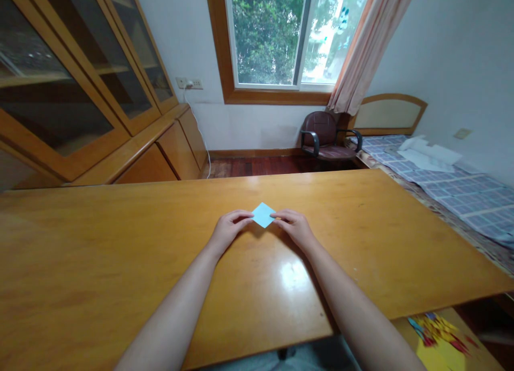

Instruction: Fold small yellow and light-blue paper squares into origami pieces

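Note:
A small light-blue square of paper (263, 215) is held between my two hands, turned so that it looks like a diamond. My left hand (230, 227) pinches its left corner between thumb and fingers. At the right corner, my right hand (294, 226) grips it the same way. The paper looks flat, with no fold that I can make out. Both hands are over the wooden table (120, 253), and a faint shadow falls below the paper.
Beyond the table stands a maroon armchair (326, 135) under the window. A bed (461, 189) with a checked cover is at the right, a glass-fronted cabinet (120, 146) at the left. Below the table's right front edge lies a yellow sheet with colourful pieces (437, 333).

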`<action>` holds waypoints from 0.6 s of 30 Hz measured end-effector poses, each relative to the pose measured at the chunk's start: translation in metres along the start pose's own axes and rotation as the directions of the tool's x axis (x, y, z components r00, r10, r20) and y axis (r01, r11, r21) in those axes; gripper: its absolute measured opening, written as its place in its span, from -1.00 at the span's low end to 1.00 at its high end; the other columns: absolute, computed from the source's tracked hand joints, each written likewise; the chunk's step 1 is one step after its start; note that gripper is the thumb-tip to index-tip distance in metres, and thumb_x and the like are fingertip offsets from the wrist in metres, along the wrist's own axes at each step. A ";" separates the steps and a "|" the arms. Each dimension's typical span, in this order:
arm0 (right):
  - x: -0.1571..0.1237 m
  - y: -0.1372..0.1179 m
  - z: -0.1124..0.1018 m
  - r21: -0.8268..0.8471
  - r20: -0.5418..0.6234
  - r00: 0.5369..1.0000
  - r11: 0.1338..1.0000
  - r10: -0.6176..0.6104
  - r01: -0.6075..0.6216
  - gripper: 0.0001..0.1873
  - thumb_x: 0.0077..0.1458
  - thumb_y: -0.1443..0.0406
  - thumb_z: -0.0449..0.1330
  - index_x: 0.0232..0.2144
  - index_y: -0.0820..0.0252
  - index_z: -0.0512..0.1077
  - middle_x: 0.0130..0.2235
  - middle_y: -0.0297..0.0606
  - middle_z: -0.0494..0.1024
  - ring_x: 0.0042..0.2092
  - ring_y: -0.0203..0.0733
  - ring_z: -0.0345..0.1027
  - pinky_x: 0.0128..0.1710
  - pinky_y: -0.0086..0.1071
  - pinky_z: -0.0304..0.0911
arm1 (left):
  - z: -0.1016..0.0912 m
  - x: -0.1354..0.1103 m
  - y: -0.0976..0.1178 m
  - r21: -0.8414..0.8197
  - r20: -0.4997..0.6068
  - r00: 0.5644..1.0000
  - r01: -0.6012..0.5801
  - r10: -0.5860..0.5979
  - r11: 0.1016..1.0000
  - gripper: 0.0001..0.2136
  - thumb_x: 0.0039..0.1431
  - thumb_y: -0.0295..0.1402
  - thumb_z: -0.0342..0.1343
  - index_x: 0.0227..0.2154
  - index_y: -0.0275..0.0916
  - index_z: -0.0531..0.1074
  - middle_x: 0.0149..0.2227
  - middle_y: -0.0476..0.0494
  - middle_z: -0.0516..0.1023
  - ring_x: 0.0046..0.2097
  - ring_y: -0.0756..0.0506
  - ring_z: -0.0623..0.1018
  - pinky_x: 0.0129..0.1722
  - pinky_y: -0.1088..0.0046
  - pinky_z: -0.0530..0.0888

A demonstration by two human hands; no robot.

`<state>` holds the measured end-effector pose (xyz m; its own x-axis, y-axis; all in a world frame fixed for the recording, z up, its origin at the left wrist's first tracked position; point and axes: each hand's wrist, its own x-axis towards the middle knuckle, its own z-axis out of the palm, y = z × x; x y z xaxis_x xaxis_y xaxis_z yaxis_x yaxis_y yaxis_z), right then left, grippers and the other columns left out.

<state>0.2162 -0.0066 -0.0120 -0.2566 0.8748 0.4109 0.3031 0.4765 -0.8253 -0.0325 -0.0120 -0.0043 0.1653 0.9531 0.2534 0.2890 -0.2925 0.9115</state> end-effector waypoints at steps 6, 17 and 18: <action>0.001 -0.003 0.000 0.081 -0.033 0.999 0.997 0.014 -0.011 -0.86 0.09 0.22 0.30 -0.28 0.07 0.63 -0.24 -0.20 0.61 -0.20 -0.13 0.48 -0.14 -0.28 0.39 | 0.000 0.000 0.004 -0.017 0.002 1.000 0.007 -0.007 1.000 -0.81 0.11 -0.20 0.23 -0.31 -0.19 0.60 -0.23 -0.12 0.66 -0.17 -0.16 0.60 -0.05 0.30 0.49; 0.003 -0.003 0.006 0.186 0.036 0.998 0.981 0.050 -0.056 -0.72 -0.02 0.22 0.38 -0.19 0.09 0.60 -0.08 -0.18 0.53 -0.12 -0.17 0.43 -0.17 -0.33 0.37 | 0.000 -0.001 0.005 -0.047 0.016 1.000 0.021 -0.021 0.999 -0.80 0.09 -0.20 0.25 -0.32 -0.21 0.60 -0.24 -0.12 0.65 -0.17 -0.15 0.60 -0.06 0.33 0.47; 0.003 -0.004 0.008 0.197 0.041 0.998 0.979 0.053 -0.060 -0.70 -0.03 0.22 0.39 -0.18 0.08 0.60 -0.05 -0.17 0.52 -0.11 -0.17 0.42 -0.17 -0.33 0.36 | 0.000 -0.001 0.006 -0.052 0.018 1.000 0.020 -0.019 0.998 -0.81 0.09 -0.20 0.25 -0.33 -0.21 0.60 -0.25 -0.12 0.65 -0.18 -0.15 0.59 -0.07 0.34 0.47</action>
<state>0.2073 -0.0065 -0.0108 -0.2776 0.8947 0.3499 0.1316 0.3962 -0.9087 -0.0306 -0.0144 0.0005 0.1770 0.9570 0.2300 0.2433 -0.2690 0.9319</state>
